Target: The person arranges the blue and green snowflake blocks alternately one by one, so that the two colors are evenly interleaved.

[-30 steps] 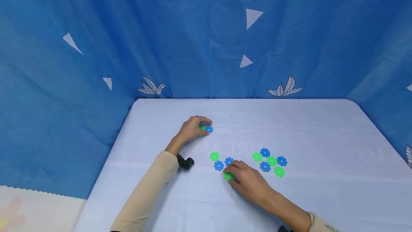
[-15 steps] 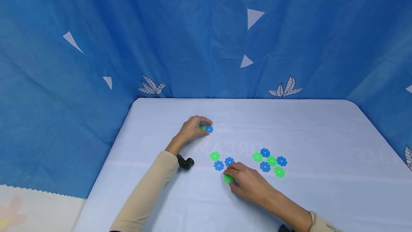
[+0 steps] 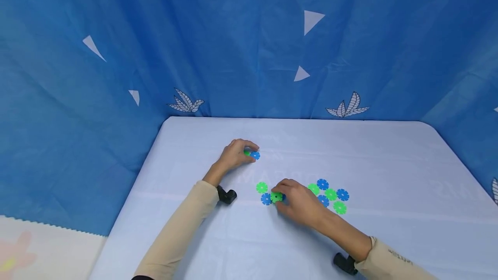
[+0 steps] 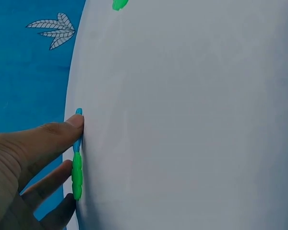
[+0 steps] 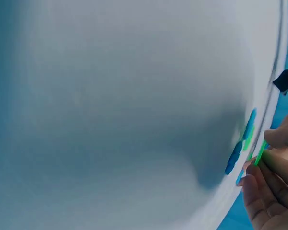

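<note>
Near the far left of the table, my left hand holds a blue notched interlocking disc and a green one between thumb and fingers. The left wrist view shows them edge-on, the thumb on the blue disc and fingertips by the green disc. My right hand pinches another green interlocking disc; in the head view it covers most of a blue disc behind it. Left of it lie a blue disc and a green disc.
Right of my right hand lies a cluster of several blue and green discs. Black wrist cameras sit on both wrists. A white cloth covers the table, and a blue curtain hangs behind it.
My right hand has carried the green disc away from me, over the blue disc beside it. My left hand keeps its hold in the same place. The head view has shifted slightly.
</note>
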Tool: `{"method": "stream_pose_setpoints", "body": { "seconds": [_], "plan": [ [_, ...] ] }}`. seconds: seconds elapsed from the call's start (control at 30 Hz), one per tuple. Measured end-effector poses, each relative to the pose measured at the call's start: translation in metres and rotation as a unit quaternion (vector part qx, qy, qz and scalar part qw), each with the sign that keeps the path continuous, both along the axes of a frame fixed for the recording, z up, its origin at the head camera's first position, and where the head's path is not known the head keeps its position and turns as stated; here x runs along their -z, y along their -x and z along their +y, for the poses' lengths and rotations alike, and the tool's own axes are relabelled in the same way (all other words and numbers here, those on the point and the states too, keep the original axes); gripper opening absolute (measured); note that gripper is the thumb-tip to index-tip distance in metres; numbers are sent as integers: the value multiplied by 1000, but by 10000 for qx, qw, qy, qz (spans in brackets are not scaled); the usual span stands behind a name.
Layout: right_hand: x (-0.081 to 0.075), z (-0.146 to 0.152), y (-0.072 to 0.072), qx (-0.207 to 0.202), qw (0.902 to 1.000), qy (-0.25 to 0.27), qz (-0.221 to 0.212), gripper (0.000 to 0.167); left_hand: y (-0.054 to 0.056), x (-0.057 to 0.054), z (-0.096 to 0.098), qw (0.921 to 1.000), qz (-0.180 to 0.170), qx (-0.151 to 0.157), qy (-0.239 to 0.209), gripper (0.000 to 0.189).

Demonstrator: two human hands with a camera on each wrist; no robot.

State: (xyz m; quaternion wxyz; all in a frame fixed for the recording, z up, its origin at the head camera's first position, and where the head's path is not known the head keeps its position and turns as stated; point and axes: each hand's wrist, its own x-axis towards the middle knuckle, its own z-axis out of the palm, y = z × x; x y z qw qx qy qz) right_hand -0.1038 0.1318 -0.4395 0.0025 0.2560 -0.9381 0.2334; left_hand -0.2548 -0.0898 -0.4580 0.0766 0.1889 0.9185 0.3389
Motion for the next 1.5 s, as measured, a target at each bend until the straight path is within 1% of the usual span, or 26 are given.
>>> {"method": "stream_pose_setpoints", "body": {
  "seconds": [0.17,0.27,0.37,0.47,0.6,0.77,0.9,1.1,1.27,1.5],
  "plan": [
    [0,-4,17,219,9996,72,-142,30,0,1,0,10000,-18,16,19,35],
    [-4,-9,31,336,9991,145,-217,31,0,1,0,10000,-3,7,63,35],
    [-7,-13,45,366,9988,187,-251,31,1,1,0,9999,14,21,106,35],
    [-8,-17,59,370,9988,142,-302,31,1,1,0,9999,-1,48,155,36],
    [-8,-22,77,462,9986,50,-255,31,3,0,0,9998,-17,47,209,36],
    [-8,-28,94,628,9977,-36,-269,33,4,-2,1,9998,-34,25,215,36],
    [-6,-31,102,613,9973,-227,-321,34,4,-4,1,9997,-18,20,241,36],
    [-1,-31,112,745,9956,-403,-405,34,4,-2,2,9997,-3,69,237,35],
    [0,-32,117,791,9949,-405,-484,34,5,-1,2,9997,-13,52,244,35],
    [5,-38,121,768,9942,-398,-640,32,4,-3,1,9998,14,122,186,36]
  ]
}}
